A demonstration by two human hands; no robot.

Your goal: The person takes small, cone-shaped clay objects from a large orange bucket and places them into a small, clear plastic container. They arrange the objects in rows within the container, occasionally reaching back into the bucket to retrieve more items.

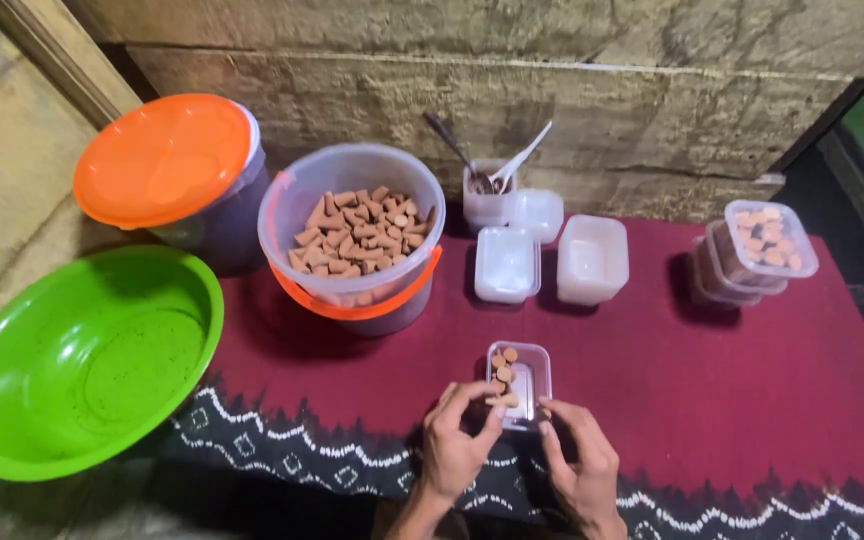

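Observation:
A small clear plastic box [533, 370] lies on the maroon cloth [712, 380] near the front edge, with several brown cone-shaped pieces [502, 362] along its left side. My left hand [457, 440] pinches one cone at the box's near left corner. At the near right corner, my right hand [582, 462] touches the box with its fingertips. A clear tub [297, 205] full of the same brown cones [357, 232] stands behind, to the left.
A green basin [72, 365] sits at the left and an orange-lidded bucket [167, 160] behind it. Empty small boxes [507, 265] and lids [592, 258] lie mid-cloth. A cup with spoons [487, 190] stands near the wall. Filled stacked boxes [757, 250] are at the right.

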